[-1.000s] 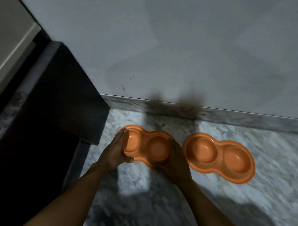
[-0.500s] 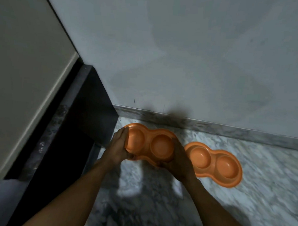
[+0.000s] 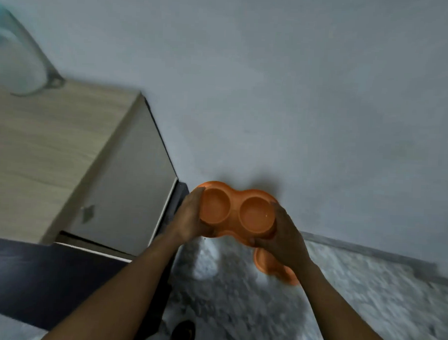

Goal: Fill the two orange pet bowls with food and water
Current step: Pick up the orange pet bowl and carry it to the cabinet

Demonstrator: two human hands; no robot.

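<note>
An orange double pet bowl [image 3: 235, 211] is held up in the air in front of the grey wall, its two round wells facing me and holding nothing. My left hand [image 3: 190, 216] grips its left end and my right hand [image 3: 283, 235] grips its right end. A second orange double bowl [image 3: 272, 268] lies on the marble floor below, mostly hidden behind my right hand and forearm.
A light wooden cabinet [image 3: 51, 157] stands at the left against the wall, with a clear container [image 3: 15, 55] on its top. A dark low surface [image 3: 46, 277] runs along the lower left. Grey marble floor [image 3: 366, 304] spreads to the right, and a foot [image 3: 182, 335] shows below.
Both hands have lifted the left bowl off the floor and raised it. The view has risen and swung, so the cabinet top now shows and the second bowl sits lower.
</note>
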